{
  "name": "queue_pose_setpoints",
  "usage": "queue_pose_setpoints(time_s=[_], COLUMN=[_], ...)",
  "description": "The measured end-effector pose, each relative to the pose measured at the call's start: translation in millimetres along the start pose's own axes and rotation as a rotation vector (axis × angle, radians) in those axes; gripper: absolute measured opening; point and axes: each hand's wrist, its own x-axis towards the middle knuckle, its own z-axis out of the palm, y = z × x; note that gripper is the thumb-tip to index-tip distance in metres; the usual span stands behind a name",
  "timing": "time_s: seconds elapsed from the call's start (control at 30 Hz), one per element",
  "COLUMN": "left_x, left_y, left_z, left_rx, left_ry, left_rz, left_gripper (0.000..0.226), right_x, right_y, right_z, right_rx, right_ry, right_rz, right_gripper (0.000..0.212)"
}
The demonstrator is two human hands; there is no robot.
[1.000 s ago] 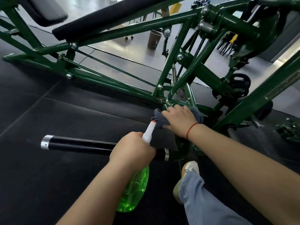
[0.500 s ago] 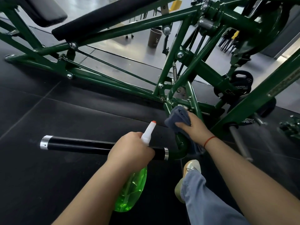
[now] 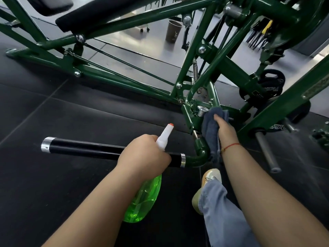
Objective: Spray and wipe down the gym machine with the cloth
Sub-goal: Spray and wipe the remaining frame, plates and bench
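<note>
Rubber floor point(image 3: 53, 113) beneath gym machine point(image 3: 124, 82) | grips spray bottle point(image 3: 142, 202) in left hand point(image 3: 144, 154) | holds cloth point(image 3: 211, 125) against frame with right hand point(image 3: 226, 129) | risk: snagging cloth on chrome knob point(image 3: 202, 110), seemingly touching

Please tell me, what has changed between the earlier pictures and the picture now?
The right hand has drawn the grey cloth off the joint of the green frame, which it covered a second ago, and down its right side. The silver knob now shows beside the cloth. The left hand still holds the green spray bottle above the black handle, nozzle towards the frame.
</note>
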Motion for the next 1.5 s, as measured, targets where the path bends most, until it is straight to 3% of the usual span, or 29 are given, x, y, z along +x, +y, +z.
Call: queue_pose_setpoints(time_s=[0.1,0.23,0.37,0.57,0.67,0.83,0.93,1.03,1.17,1.3,1.4,1.5], left_x=[1,-1,0,0,-3,-4,-2,-2,-5,-10,-12,-14], left_y=[-4,-7,-4,-4,-3,-3,-3,-2,-2,1,0,-1], left_z=[2,5,2,1,-1,1,0,-1,-2,-3,-1,-1], left_rx=[-0.029,-0.069,0.013,0.023,0.045,0.071,0.075,0.042,-0.002,-0.018,-0.08,-0.105], left_ry=[0.01,0.049,0.05,0.033,0.028,0.032,0.014,0.004,0.005,0.038,0.043,0.039], left_rz=[-0.025,-0.055,0.023,0.036,0.052,0.064,0.053,0.041,0.022,0.031,0.023,0.02], left_gripper=[0.064,0.041,0.066,0.063,0.073,0.079,0.075,0.075,0.075,0.065,0.063,0.062], right_x=[23,56,73,72,63,31,15,11,4,-11,-44,-67], right_y=[-7,-15,-10,-7,5,28,26,18,18,43,51,65], right_z=[18,33,41,40,28,5,-4,-11,-18,-18,-15,-8], right_rx=[-0.123,-0.223,-0.365,-0.384,-0.338,-0.133,-0.11,-0.209,-0.31,-0.192,0.014,0.208], right_ry=[-0.047,-0.085,-0.199,-0.269,-0.195,-0.189,-0.22,-0.24,-0.166,-0.136,-0.126,-0.126], right_rz=[0.106,0.018,-0.15,-0.122,-0.054,0.128,0.047,-0.053,-0.121,0.099,0.221,0.325], right_gripper=[0.039,0.037,0.039,0.036,0.048,0.039,0.025,0.038,0.029,0.053,0.032,0.036])
